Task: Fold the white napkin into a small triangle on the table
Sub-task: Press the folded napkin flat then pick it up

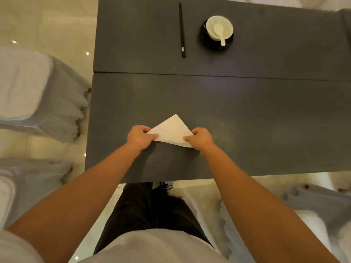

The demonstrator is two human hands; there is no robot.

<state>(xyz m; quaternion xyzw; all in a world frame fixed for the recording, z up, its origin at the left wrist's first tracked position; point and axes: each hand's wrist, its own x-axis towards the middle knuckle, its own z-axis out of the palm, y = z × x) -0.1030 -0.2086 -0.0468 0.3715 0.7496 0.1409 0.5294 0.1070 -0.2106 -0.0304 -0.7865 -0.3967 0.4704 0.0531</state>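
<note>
Between the two sets of fingers lay the napkin (171, 130), already a triangle, flat on the dark bench (247, 120) near its front edge. Its apex pointed away from the person, just beyond the fingertips, and its long edge ran from one hand to the other, slanting down toward the right. The left hand (139, 136) pinched the left corner, thumb stretched across the top of the paper and the other fingers curled at the corner's far side. The right hand (201, 138) gripped the right corner the same way, thumb pressed on top and pointing inward, fingers bent over the edge. Both sets of fingers were closed on the napkin, the two thumbs well apart with bare white paper between them.

Far beyond the fingers, across a seam in the bench, a pair of black chopsticks (182, 30) lay pointing away. Just right of them a white bowl (219, 27) sat on a dark saucer (206, 41), with a white spoon (220, 33) resting in it, handle toward the person. Off to the left of the left fingers, covered chairs (38, 95) stood beside the bench.
</note>
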